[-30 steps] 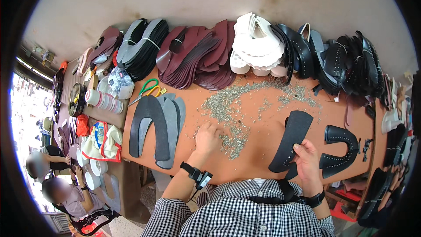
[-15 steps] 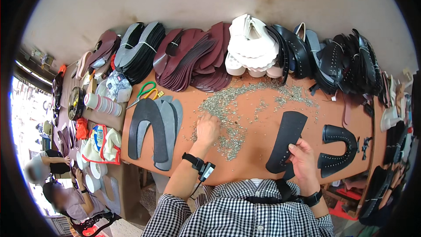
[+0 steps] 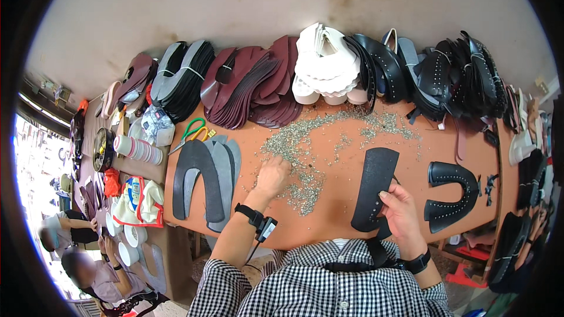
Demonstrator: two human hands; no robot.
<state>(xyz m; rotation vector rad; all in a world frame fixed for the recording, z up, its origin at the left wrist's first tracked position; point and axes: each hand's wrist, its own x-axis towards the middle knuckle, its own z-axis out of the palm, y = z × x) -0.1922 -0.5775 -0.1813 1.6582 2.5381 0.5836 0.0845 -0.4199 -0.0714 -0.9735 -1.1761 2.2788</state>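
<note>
My right hand (image 3: 402, 206) pinches the near part of a black curved shoe upper piece (image 3: 376, 182) between thumb and fingers. The piece is held upright over the table, with a few small studs along its near edge. My left hand (image 3: 274, 176) rests among small metal studs (image 3: 305, 189) scattered on the table. Its fingers are curled down and together, and their tips are hidden, so I cannot make out what they hold. Right of my right hand lies a black U-shaped shoe upper (image 3: 466, 194) with studs along its edge.
Black and grey U-shaped pieces (image 3: 225, 158) lie at the left beside green-handled scissors (image 3: 191, 132). Stacks of maroon pieces (image 3: 244, 88), white pieces (image 3: 326, 61) and black studded uppers (image 3: 437, 79) line the wall. Paper cups (image 3: 138, 149) stand left; two people sit beyond.
The view has tilted slightly. My left hand stays curled among the studs, shifted a little. The right hand keeps its grip on the black shoe upper piece, turned slightly.
</note>
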